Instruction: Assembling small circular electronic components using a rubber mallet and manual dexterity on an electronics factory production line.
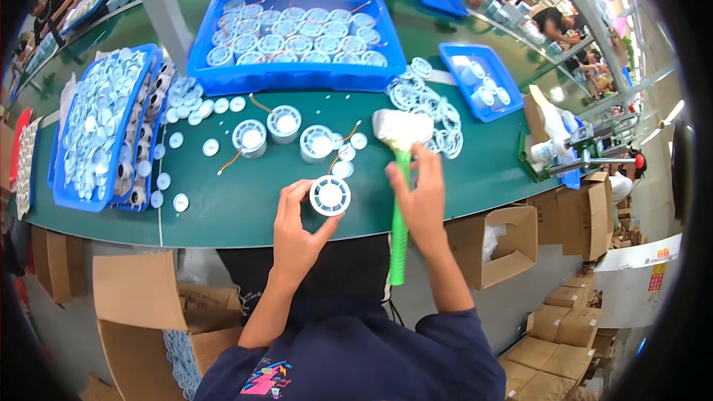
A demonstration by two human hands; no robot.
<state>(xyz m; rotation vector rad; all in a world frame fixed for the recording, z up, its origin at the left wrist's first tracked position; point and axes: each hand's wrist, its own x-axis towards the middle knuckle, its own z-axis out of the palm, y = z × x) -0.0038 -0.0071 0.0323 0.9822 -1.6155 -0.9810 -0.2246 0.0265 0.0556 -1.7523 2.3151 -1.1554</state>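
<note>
My left hand [297, 230] holds a round, light-blue plastic housing [330, 195] near the table's front edge, its slotted ring top facing up, thumb and fingers at its sides. My right hand [422, 197] is closed on the green handle of a mallet [399, 234], thumb across the handle just below the head. The mallet's head is wrapped in white, and the handle's end reaches past the table edge. Beyond my left hand, three similar housings [249, 138] stand on the table, with thin orange wires beside them. Small white discs [343, 169] lie near these.
A large blue bin [297, 78] at the back holds rows of housings. Stacked blue trays [111, 134] of discs stand left. Loose rings [444, 122] and a small blue tray [483, 82] lie right, near a clamp fixture [587, 162]. Open cardboard boxes [141, 289] flank me. Other people work across the table.
</note>
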